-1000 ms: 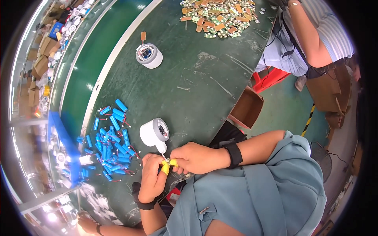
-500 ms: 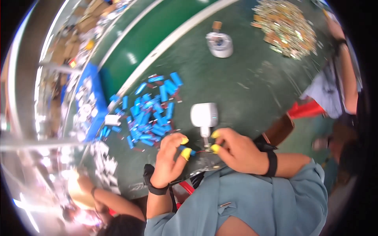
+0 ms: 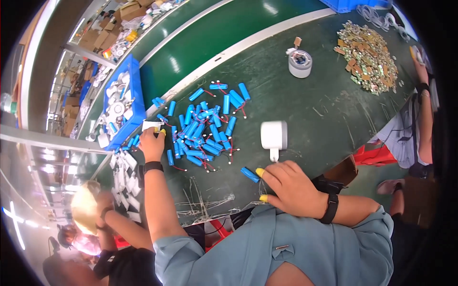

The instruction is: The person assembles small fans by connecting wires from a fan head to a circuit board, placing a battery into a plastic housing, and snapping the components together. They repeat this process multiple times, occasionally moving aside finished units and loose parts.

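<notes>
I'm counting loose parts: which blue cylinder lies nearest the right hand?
The lone blue cylinder just left of the right hand, close to a yellow-covered fingertip; the other blue cylinders lie farther off, mostly heaped together.

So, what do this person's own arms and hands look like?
The arms have short blue-grey sleeves and black wristbands. Both the left hand and right hand have yellow fingertip covers.

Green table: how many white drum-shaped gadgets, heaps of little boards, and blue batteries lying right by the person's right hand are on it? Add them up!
White drum-shaped gadgets: 2
Heap of little boards: 1
Blue battery by the right hand: 1
Total: 4
</notes>
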Tool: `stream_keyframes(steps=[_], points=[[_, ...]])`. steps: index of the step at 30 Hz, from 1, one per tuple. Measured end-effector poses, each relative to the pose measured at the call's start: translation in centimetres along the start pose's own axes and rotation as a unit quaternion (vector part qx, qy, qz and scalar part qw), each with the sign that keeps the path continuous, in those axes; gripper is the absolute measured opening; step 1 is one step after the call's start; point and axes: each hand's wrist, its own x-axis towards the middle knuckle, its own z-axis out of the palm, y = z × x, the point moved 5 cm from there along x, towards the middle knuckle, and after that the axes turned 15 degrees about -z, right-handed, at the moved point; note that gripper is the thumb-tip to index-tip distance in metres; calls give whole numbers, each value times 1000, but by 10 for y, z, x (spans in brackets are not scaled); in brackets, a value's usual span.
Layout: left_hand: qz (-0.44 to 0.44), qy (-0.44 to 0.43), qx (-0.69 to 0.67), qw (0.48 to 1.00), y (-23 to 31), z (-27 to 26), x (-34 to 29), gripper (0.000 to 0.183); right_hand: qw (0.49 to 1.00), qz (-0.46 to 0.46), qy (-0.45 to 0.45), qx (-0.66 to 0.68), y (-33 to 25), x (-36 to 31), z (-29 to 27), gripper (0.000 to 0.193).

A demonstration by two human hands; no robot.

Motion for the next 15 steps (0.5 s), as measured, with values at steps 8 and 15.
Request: stream_keyframes(steps=[8, 15], points=[[82, 12, -179, 980, 50, -110, -132, 33, 985, 114, 25, -131, 17, -16, -19, 60], [232, -156, -202, 939, 122, -100, -269, 46, 986, 121, 41, -109, 15, -16, -19, 53]])
